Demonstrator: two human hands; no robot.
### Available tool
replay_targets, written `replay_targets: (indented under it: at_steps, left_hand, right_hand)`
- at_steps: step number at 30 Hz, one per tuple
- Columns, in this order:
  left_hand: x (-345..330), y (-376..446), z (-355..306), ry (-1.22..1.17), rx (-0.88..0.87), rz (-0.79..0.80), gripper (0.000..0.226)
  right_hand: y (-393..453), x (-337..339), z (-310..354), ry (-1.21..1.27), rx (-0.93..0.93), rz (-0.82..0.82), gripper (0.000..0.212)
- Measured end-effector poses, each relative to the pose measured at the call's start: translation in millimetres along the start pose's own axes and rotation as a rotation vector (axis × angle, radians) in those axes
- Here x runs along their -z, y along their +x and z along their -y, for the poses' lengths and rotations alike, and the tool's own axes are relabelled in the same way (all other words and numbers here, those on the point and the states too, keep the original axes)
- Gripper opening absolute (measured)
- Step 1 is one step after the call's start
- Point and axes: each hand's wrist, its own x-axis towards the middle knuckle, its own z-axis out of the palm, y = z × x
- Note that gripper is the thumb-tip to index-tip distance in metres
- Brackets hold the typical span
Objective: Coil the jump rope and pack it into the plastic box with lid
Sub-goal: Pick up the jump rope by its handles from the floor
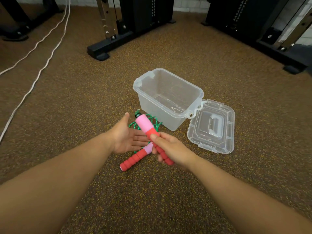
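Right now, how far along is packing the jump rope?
Done: the clear plastic box stands open and empty, its clear lid on the floor beside it. In hand: the right hand grips one red-and-pink foam handle; the left hand is open. Left: coil the green rope, pack, close.

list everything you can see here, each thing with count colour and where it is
jump rope handles: 2, red and pink; one raised in the right hand, the other lying on the floor under the hands
rope: 1, green, in a loose heap on the floor beside the box
plastic box: 1, clear, open and empty, on the floor ahead of the hands
lid: 1, clear, lying flat on the floor right of the box
white cords: 2, white, running across the floor at far left
gym machine frames: several, black, at the back
floor: brown, speckled
left hand: open, palm up, empty
right hand: closed around a handle
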Motion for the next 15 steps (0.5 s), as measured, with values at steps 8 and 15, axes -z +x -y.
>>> replay_targets:
  at_steps: [8,15]
  left_hand:
    - [-5.8,-15.9,-18.2,-0.279,-0.144,0.222,0.102]
    - [-12.0,-17.7,-23.9,-0.195,-0.219,0.137,0.055]
  right_hand:
    - [-6.1,-0.6,-4.4,-0.027,-0.011,0.221,0.009]
    - [-5.8,6.8,-37.6,-0.115,-0.163,0.320,0.018]
